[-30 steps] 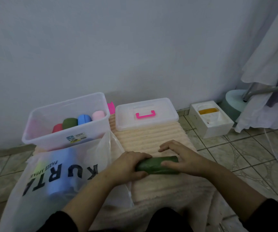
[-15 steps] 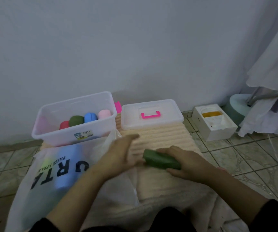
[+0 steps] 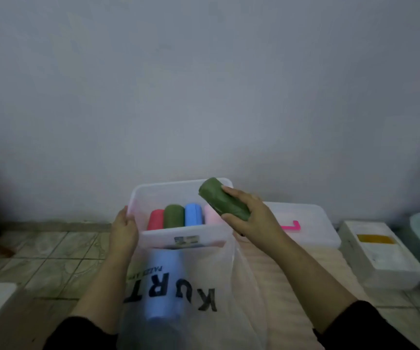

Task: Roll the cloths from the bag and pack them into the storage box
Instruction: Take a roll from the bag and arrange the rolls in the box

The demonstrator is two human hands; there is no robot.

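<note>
Translucent plastic storage box (image 3: 153, 198); matt green cloth roll (image 3: 223, 199).

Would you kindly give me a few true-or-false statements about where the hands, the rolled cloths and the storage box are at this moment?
1. The right hand holds a green rolled cloth above the storage box. True.
2. The left hand is inside the plastic bag. False: it grips the left side of the storage box.
3. Four rolled cloths already lie side by side in the box: red, green, blue and pink. True.
4. The lid with the pink handle is closed on the storage box. False: the box is open, and the lid lies to its right.
5. The held cloth is blue. False: it is green.
</note>
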